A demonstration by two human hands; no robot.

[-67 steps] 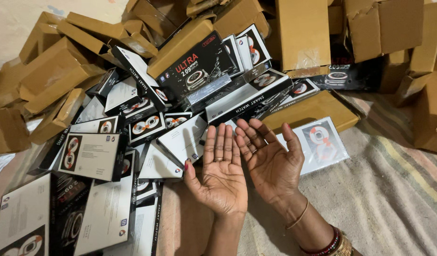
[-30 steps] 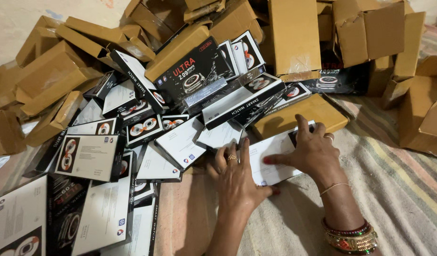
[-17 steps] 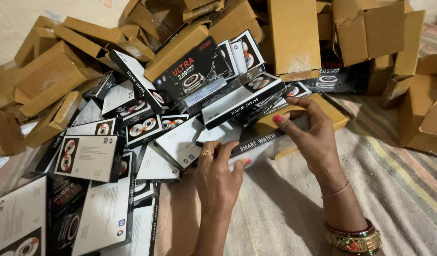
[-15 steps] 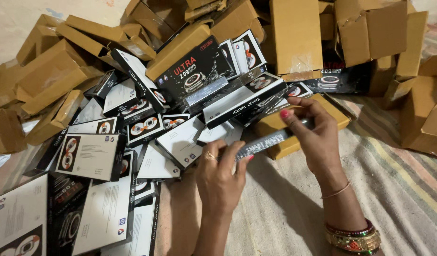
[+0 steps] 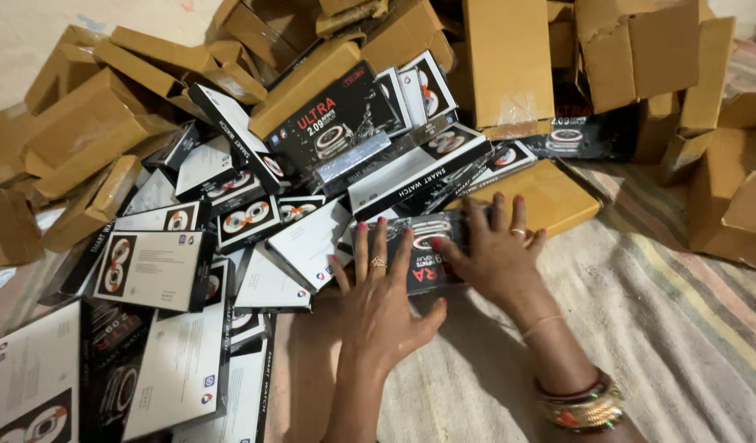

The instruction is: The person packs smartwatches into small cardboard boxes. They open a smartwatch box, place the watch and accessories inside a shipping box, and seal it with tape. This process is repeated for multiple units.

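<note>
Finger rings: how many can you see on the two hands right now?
2. One ring sits on the left hand, which lies flat on the black box. The other ring is on the right hand, also on that box. More could be hidden underneath.

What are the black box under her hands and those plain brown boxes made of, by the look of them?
The black box under both hands looks like printed card, slightly glossy, with sharp folded edges. The brown boxes look like matt corrugated cardboard, with creased flaps and clear tape. What is inside cannot be seen.

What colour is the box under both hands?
Black with pale lettering; the box shows best in the head view, its only view.
</note>
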